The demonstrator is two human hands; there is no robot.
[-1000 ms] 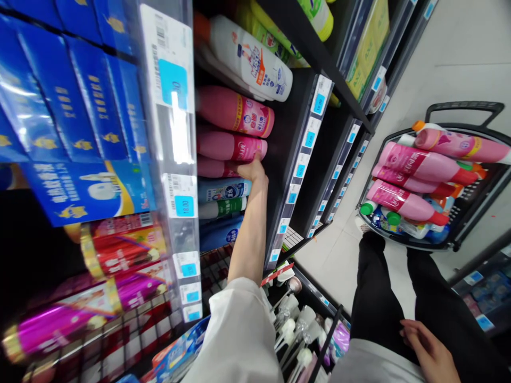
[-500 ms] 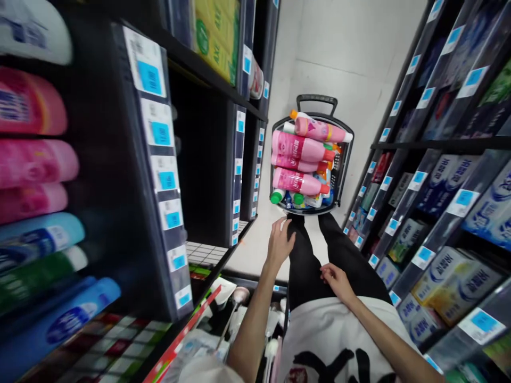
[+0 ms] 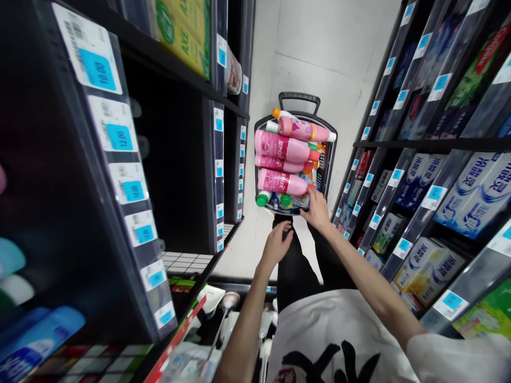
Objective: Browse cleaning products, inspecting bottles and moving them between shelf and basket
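Observation:
On the floor by my feet stands a black shopping basket [image 3: 334, 170] with its handle [image 3: 299, 96] raised at the far end. Several pink bottles lie sideways across the top. The nearest pink bottle [image 3: 279, 182] has its reddish cap end at my right hand [image 3: 317, 211]. That hand reaches over the basket's near rim, thumb and fingers apart, gripping nothing; whether a fingertip touches the cap, I cannot tell. My left hand [image 3: 276, 243] hovers short of the basket above my leg, holding nothing, fingers loosely bent and apart. Green-capped bottles [image 3: 262, 199] lie at the near left corner.
Dark shelves [image 3: 171, 154] with price tags rise close on the left, with yellow AXE packs [image 3: 186, 34] higher up. Toothpaste boxes [image 3: 467, 191] fill the right-hand shelves. A low bin of kitchen utensils [image 3: 229, 300] lies near my left forearm. Pale floor [image 3: 315, 48] runs beyond the basket.
My right hand has moved forward from my lap to the basket's near edge. My left hand stays short of the basket. The view has shifted to the right.

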